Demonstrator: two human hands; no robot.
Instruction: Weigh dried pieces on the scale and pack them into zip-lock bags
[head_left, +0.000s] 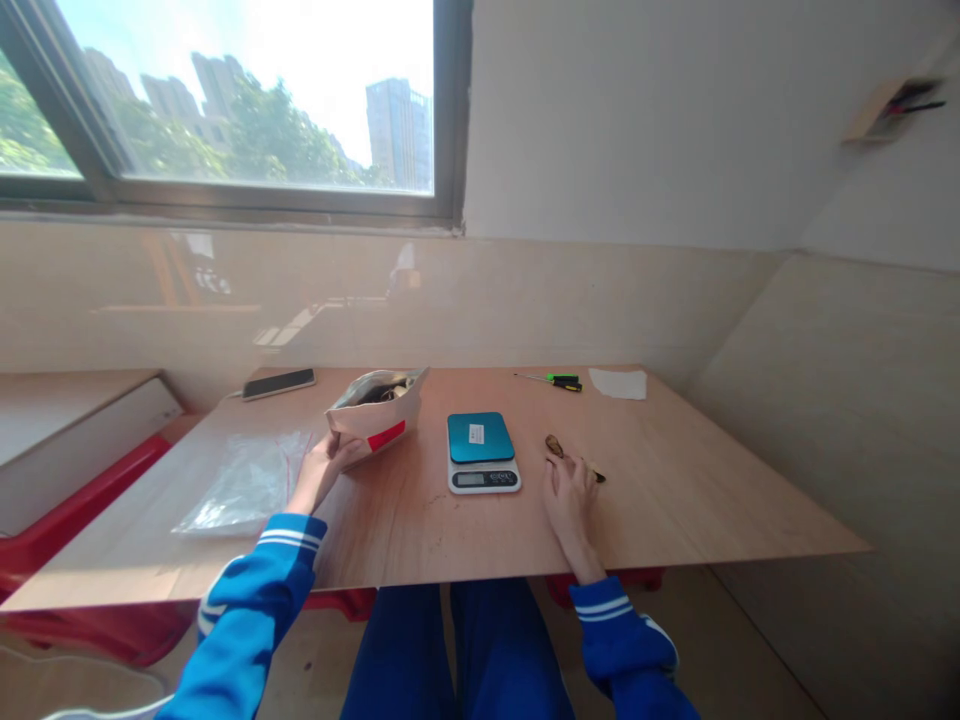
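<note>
Left grip clamped on open pouch; right grip at brown pieces, closure unclear; digital scale between. Apparently handling pieces; next needs secure pinch.

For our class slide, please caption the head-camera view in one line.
Left hand holding an open pouch, right hand at small brown pieces, a blue-topped digital scale between the hands.

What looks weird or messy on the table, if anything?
Just some small dark marks on the tabletop, in front of the scale. They break up the smooth wood, but I can't tell whether they're scratches or stains.
</note>
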